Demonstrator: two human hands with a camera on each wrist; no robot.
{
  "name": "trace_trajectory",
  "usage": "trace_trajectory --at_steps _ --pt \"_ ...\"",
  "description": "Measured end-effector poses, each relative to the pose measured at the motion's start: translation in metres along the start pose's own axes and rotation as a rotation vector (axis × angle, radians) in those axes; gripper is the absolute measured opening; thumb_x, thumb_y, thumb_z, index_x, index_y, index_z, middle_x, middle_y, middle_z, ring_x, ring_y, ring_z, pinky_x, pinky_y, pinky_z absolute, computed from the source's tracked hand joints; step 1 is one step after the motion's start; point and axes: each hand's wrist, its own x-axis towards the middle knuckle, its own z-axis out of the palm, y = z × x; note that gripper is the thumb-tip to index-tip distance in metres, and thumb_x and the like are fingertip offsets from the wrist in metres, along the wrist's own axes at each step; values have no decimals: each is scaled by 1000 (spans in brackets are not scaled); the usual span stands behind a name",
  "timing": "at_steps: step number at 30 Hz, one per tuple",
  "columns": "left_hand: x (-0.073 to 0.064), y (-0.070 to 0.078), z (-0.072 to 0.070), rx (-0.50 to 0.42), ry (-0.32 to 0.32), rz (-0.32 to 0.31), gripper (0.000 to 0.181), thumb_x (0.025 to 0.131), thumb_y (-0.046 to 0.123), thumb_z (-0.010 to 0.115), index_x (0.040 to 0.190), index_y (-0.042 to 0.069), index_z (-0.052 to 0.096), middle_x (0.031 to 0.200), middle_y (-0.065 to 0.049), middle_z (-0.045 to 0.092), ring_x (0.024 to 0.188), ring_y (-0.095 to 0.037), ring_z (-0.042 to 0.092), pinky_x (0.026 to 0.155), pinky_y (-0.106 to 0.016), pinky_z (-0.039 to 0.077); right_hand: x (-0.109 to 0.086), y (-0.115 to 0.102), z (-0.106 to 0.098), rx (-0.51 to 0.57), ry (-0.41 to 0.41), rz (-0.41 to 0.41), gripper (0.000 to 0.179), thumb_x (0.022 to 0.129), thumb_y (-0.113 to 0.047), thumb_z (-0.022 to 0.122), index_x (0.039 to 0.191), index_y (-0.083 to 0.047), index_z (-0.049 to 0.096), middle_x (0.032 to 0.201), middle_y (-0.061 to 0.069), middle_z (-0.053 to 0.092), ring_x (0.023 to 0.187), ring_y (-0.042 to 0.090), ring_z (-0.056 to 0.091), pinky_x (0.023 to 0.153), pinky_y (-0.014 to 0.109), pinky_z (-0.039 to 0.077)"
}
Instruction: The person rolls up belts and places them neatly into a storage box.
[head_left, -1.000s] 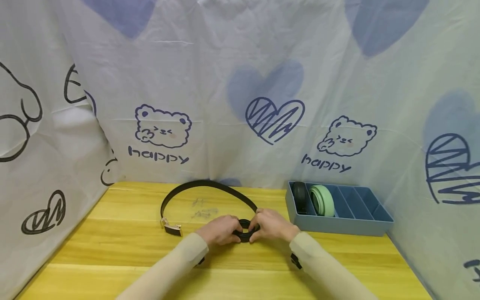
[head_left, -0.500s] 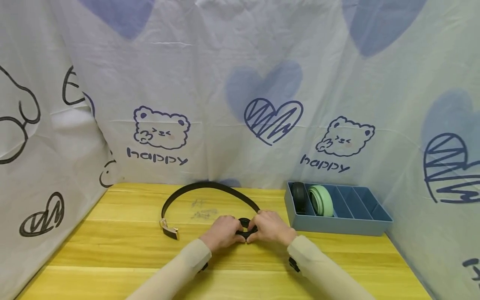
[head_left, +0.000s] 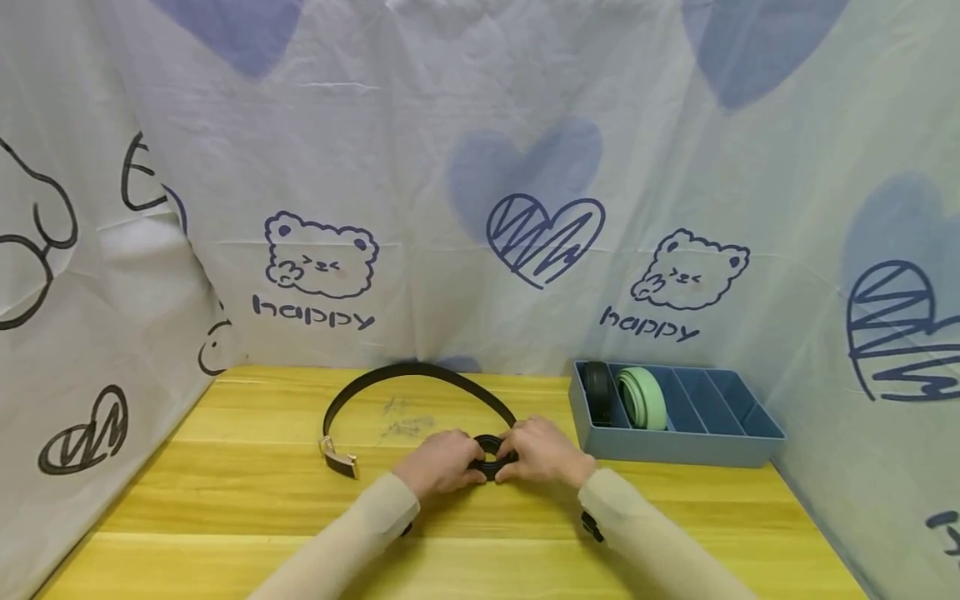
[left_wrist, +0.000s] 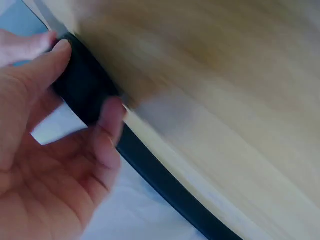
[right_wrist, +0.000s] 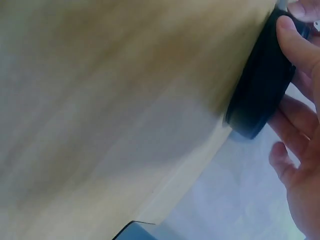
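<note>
A black belt (head_left: 411, 369) stands on its edge, with one part wound into a round coil (right_wrist: 262, 75). From the coil its loose strap arcs back and around to the left, ending at a gold-toned buckle (head_left: 341, 462). My left hand (head_left: 441, 462) pinches the coil's left side between thumb and fingers. On the opposite side my right hand (head_left: 542, 452) grips the coil, its thumb at the front and fingers behind. The left wrist view shows the strap (left_wrist: 165, 182) running away from the coil past the left fingers.
A blue divided box (head_left: 690, 450) stands at the back right. Its leftmost compartment holds a rolled black belt (head_left: 597, 392), and a rolled light green belt (head_left: 645, 400) sits beside that. A printed cloth (head_left: 450, 283) hangs behind the wooden table (head_left: 225, 500).
The thumbs drew together at the coil's front, then moved slightly apart again. The buckle end has swung a little toward the front. Both hands stay on the coil.
</note>
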Motion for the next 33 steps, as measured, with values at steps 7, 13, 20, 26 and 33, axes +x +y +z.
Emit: trace_trajectory --at_steps 7,13,20,26,33 --pt "3 5 2 -2 21 11 12 89 30 73 89 18 75 81 3 70 75 -13 62 67 -29 50 2 2 -2 17 -3 16 32 78 -53 77 93 -25 79 90 -13 73 78 7 63 80 30 49" --pt "1 -14 1 -46 1 136 16 88 27 72 99 16 77 94 3 72 87 -13 65 82 -30 53 3 10 -6 134 -129 -13 33 83 -43 76 110 -24 76 134 1 62 114 20 63 98 38 49" --pt "-3 -18 -2 -65 -17 138 17 89 29 72 101 18 77 96 3 69 87 -11 64 81 -30 53 2 8 -4 92 -84 -46 38 83 -45 76 113 -23 75 125 -2 68 106 16 67 93 36 52" --pt "-5 -2 -2 -35 19 7 22 86 44 73 80 23 73 76 9 66 74 -10 57 66 -28 48 4 -4 2 -62 63 -62 35 78 -59 74 96 -29 79 84 -15 73 69 1 60 78 29 50" --pt "-4 -4 0 -93 10 40 17 86 35 75 79 19 75 75 9 67 78 -11 58 71 -26 49 8 1 0 20 1 -51 38 75 -53 79 103 -26 77 94 -13 74 77 4 62 77 27 51"
